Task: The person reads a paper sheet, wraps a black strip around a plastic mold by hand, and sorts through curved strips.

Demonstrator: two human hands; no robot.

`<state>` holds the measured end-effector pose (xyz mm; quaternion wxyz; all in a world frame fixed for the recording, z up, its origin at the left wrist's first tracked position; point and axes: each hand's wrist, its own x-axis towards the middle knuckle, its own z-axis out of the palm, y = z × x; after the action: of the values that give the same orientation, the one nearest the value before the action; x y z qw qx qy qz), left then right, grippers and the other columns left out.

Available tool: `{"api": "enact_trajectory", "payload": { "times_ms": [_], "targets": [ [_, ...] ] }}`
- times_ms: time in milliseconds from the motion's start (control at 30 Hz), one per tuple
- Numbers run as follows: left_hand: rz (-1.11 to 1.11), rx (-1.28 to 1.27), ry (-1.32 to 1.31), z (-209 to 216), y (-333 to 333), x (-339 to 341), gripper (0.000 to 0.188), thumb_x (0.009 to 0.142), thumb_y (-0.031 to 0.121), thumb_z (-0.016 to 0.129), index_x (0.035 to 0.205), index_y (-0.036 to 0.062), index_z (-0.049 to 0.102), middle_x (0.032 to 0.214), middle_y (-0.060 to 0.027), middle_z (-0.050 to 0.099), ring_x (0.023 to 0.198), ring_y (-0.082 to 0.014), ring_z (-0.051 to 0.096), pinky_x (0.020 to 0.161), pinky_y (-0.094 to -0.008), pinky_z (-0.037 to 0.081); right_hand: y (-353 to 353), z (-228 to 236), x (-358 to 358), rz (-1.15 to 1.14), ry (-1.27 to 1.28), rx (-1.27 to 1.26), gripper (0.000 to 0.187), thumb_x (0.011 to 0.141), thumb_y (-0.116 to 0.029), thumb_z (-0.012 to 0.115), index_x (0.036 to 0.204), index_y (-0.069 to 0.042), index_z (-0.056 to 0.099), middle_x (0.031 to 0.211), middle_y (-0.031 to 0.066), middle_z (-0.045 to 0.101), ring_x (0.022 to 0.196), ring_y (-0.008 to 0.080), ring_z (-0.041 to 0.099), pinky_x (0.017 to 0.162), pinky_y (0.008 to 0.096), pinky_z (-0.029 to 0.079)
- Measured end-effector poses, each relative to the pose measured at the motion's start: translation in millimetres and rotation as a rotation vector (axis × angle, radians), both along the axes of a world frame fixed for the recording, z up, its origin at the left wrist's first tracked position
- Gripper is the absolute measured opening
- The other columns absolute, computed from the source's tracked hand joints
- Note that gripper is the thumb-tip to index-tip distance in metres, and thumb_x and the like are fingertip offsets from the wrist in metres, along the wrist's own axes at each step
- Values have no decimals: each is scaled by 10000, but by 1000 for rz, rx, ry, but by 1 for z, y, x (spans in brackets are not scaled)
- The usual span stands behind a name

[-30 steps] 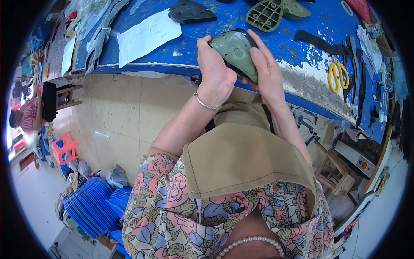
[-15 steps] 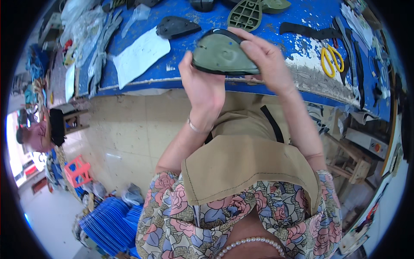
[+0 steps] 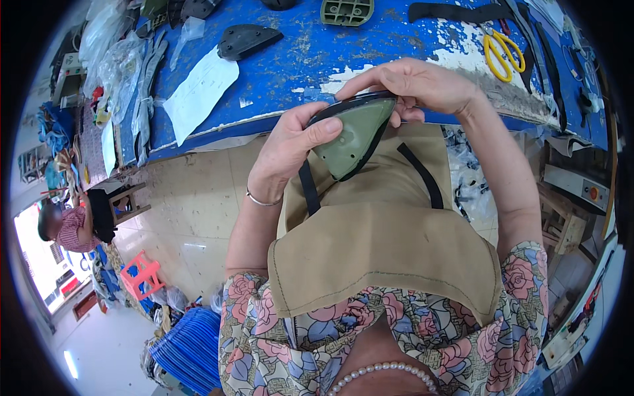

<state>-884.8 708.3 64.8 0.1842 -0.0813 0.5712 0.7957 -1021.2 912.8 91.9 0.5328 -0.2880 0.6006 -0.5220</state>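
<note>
A green moulded plastic shell (image 3: 353,142) with a black rim is held in front of the table's near edge, one narrow end tilted down over my apron. My left hand (image 3: 294,138) grips its left side, the thumb pressed on the green face and the fingers behind. At the upper right end, my right hand (image 3: 426,89) pinches the black rim (image 3: 363,99) between curled fingers and thumb. Part of the shell's back is hidden by my hands. On the table beyond lie a black shell (image 3: 247,41) and a green gridded piece (image 3: 348,11).
The blue worktable (image 3: 284,79) has worn paint. White paper (image 3: 201,96) lies to the left, near clear plastic bags (image 3: 119,59). Yellow-handled scissors (image 3: 503,56) and black straps (image 3: 459,12) are at right. A red stool (image 3: 142,276) and a seated person (image 3: 72,224) are at far left.
The shell has come nearer to me and turned, its narrow end now pointing down. My left thumb has moved onto its face; my right hand has shifted along the rim.
</note>
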Motion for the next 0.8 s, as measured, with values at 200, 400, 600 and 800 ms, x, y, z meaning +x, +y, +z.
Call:
{"api": "enact_trajectory", "payload": {
  "times_ms": [200,400,600,800],
  "targets": [
    [70,-19,31,-5,9,7,450,831,288,710,1125,-33,595,982,-32,627,889,-76,544,809,-228,437,3,-34,20,-175,-27,-203,435,961,-423,417,1093,-110,688,744,-32,611,482,38,403,445,170,338],
    [190,41,24,-5,19,11,454,833,274,706,1129,-45,576,987,-42,623,886,-83,553,807,-233,445,-11,-37,30,-346,140,-292,428,960,-368,391,972,-86,712,748,-22,608,572,55,450,502,203,361],
    [377,159,43,-11,37,16,420,839,237,704,1123,-38,563,985,-47,626,883,-86,566,803,-233,455,-22,-46,38,-585,442,-403,402,966,-372,433,959,-32,648,858,19,606,740,106,501,674,245,420],
    [536,127,145,-32,48,18,405,833,254,719,1083,-27,568,1001,-31,621,898,-85,561,810,-235,458,-32,-48,68,-774,269,-331,325,920,-178,564,1198,-27,494,905,44,592,796,100,541,703,243,452]
  ]
}}
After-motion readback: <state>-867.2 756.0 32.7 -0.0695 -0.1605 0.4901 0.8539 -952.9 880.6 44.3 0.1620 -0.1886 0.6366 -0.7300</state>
